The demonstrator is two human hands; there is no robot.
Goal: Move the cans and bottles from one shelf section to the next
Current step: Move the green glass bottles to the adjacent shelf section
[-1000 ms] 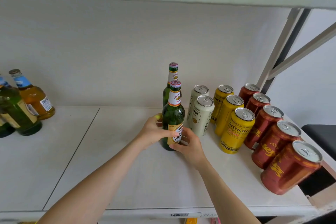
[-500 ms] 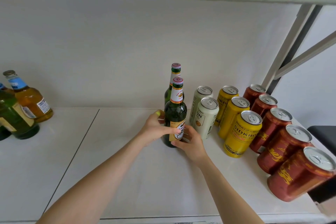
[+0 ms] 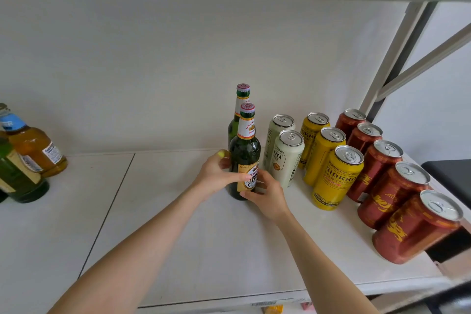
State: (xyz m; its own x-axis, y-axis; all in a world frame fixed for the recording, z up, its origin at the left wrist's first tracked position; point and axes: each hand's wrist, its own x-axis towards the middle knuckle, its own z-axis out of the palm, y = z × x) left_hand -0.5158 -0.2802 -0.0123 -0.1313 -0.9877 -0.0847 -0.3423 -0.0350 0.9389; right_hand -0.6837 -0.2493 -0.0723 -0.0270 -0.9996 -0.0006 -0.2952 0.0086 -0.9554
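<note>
**Front green bottle: two-hand grip, standing in the right shelf section**

Both hands are on the front green beer bottle [image 3: 244, 155]. My left hand [image 3: 214, 178] wraps the left flank, thumb across the label. My right hand [image 3: 267, 194] curls round the lower right side near the base. The grip is closed on the glass from both sides, not spread.

The bottle is upright with its base on the shelf [image 3: 204, 250], in the right section. It stands directly in front of the rear green bottle [image 3: 235, 125] and just beside the front white can [image 3: 289, 158].

I can't tell whether I'm setting it down or about to lift. The rows here look ordered, so my guess is I'm squaring it into line.

Doing it well:
- Hold it vertical with the base flat. It's tall and narrow, so likely tippy.
- For a small correction, slide rather than lift.
- Avoid glass-on-glass with the rear bottle, and don't nudge the white can.
- Let go one hand at a time, drawing back toward me, clear of the neck.
- If it's a lift, hold the body low and carry it across the seam [image 3: 110, 206].

Containers:
- Both green bottles have crown caps on. The glass is too dark to read the fill.
- Two white cans, three yellow cans [image 3: 337, 181] and five red cans [image 3: 392, 194] look unopened. Their contents aren't visible.
- In the left section, a capped amber bottle [image 3: 35, 148] shows amber liquid. It sits just beside a larger green bottle [image 3: 20, 181] that the frame edge cuts off.
</note>
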